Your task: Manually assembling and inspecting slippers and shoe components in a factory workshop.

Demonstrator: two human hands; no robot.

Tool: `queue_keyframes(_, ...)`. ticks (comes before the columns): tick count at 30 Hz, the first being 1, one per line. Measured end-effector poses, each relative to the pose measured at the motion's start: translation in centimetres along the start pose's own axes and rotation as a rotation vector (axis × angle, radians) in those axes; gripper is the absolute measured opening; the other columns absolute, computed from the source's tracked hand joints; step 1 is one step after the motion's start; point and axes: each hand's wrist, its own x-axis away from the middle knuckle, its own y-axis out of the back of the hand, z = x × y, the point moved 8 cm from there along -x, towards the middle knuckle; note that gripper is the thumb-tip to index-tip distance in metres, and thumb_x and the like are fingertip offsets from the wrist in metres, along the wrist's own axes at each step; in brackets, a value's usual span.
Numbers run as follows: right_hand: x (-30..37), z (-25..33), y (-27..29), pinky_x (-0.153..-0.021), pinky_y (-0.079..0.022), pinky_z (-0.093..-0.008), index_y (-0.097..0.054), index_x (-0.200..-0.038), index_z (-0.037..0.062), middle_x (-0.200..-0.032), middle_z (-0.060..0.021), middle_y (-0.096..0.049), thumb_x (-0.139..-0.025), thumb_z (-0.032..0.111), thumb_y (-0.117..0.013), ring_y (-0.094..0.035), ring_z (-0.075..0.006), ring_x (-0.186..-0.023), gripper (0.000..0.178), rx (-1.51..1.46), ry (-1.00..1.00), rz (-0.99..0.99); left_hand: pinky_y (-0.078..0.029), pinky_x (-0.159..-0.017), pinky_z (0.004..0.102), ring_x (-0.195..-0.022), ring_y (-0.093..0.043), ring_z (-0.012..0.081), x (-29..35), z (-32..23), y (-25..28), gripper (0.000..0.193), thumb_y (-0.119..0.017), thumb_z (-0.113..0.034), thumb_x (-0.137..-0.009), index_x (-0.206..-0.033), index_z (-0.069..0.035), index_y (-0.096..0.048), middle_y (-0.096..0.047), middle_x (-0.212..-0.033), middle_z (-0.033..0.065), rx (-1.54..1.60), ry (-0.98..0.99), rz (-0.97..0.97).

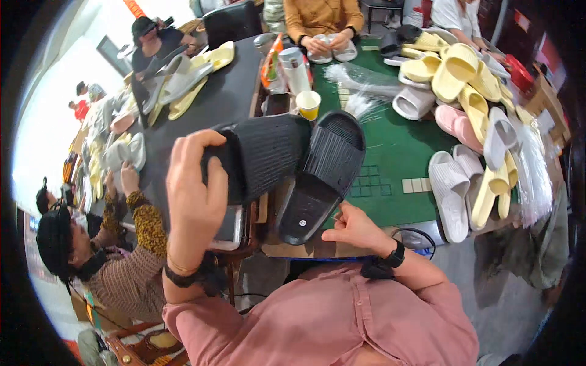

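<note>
Tabletop [394, 149], left fingers [200, 141] gripping black slide [271, 155], right fingers [351, 218] touching second slide [314, 198], hold unclear

Bright, whitish light is filling the room and washing out the pale wall [67, 52] at upper left; clear plastic bags [535, 174] are glinting; the black slipper [332, 149] is catching soft sheen; shadow is gathering beneath the counter [390, 146]; distant people [81, 108] are looking soft; the fisheye rim is bending edges, fading to black.
</note>
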Motion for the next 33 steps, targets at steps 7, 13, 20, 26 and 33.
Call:
queue_keyframes(7,1.5,-3.6,3.8,-0.052,-0.036,-0.0243,-0.063,-0.09,0.0006,-0.065,0.0039,-0.049,-0.078,0.015,-0.075,-0.043,-0.0044,-0.06,0.022,-0.38,-0.016,-0.314,-0.043,-0.091,0.0364,-0.098,-0.056,0.0332,-0.1,-2.2,-5.6,0.028,-0.052,0.004,-0.081,-0.108,0.001,-0.056,-0.057,-0.102,0.0165,0.121,-0.057,0.14)
queue_keyframes(13,6.4,-2.1,15.0,-0.055,-0.039,-0.0246,-0.062,-0.092,-0.0042,-0.068,0.0004,-0.055,-0.079,0.012,-0.067,-0.046,-0.0057,-0.062,0.021,0.032,0.013,-0.71,-0.043,-0.096,0.0389,-0.112,-0.057,0.037,-1.5,-0.5,-6.6,0.043,-0.052,0.006,-0.082,-0.124,0.0,-0.054,-0.058,-0.121,0.0207,0.119,-0.005,0.248)
queue_keyframes(20,7.6,-2.9,15.8,-0.052,-0.04,-0.0302,-0.064,-0.087,-0.0064,-0.061,-0.0042,-0.055,-0.076,0.023,-0.07,-0.047,-0.0103,-0.056,0.032,0.164,-0.103,-0.528,-0.047,-0.092,0.0368,-0.104,-0.062,0.0332,-1.2,-1.3,-16.8,0.039,-0.06,-0.003,-0.081,-0.121,-0.003,-0.059,-0.065,-0.113,0.0179,0.493,-0.248,0.828)
queue_keyframes(26,6.9,-7.8,14.6,-0.078,-0.05,-0.0434,-0.06,-0.111,-0.005,-0.089,-0.0253,-0.066,-0.076,0.028,-0.066,-0.066,-0.037,-0.086,0.049,0.515,-0.305,-0.532,-0.041,-0.101,0.0386,-0.118,-0.052,0.034,2.3,2.0,-25.7,0.055,-0.067,-0.015,-0.084,-0.133,-0.002,-0.048,-0.054,-0.124,0.0196,0.403,-0.145,0.646)
queue_keyframes(33,7.3,-8.3,14.0,-0.073,-0.049,-0.0459,-0.056,-0.12,-0.0009,-0.078,-0.0228,-0.065,-0.077,0.028,-0.065,-0.064,-0.0398,-0.079,0.052,0.424,-0.436,-0.503,-0.038,-0.104,0.0403,-0.124,-0.047,0.0375,11.1,2.0,-24.2,0.061,-0.072,-0.018,-0.082,-0.133,0.001,-0.046,-0.049,-0.131,0.0225,0.419,0.064,0.626)
